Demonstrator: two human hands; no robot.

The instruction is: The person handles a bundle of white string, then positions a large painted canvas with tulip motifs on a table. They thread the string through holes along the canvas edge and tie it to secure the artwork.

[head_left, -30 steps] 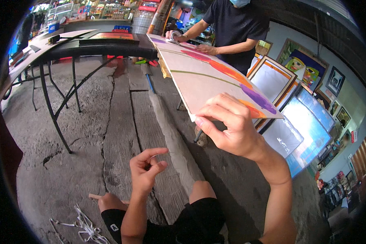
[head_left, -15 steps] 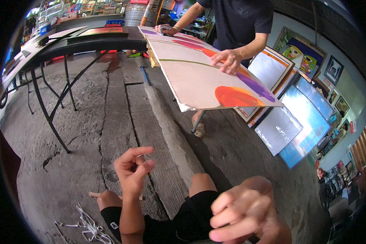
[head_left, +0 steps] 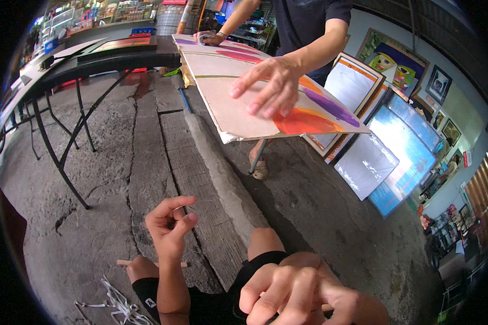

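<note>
My left hand (head_left: 169, 230) is raised above my lap, index finger and thumb reaching out and apart, the other fingers curled into the palm. Whatever those curled fingers hold, if anything, is too small to make out. Closer to me, my right hand (head_left: 295, 292) has its fingers bent inward over my thigh; its palm side is hidden. On the ground beside my knee lie a thin wooden stick (head_left: 126, 262) and a tangle of white strips (head_left: 116, 303). Neither hand touches them.
Across from me a person in a dark shirt (head_left: 303, 27) leans over a painted board (head_left: 211, 103), one hand on a cloth (head_left: 207, 39). A folding table (head_left: 111, 60) stands left. Framed pictures (head_left: 358, 81) and a wrapped panel (head_left: 404, 157) lean at right. The concrete floor (head_left: 103, 179) is cracked.
The other person's nearer hand has lifted off the board and come toward me. My right hand has shifted left, fingers curled. My left hand keeps its pose. The whole view has shifted slightly.
</note>
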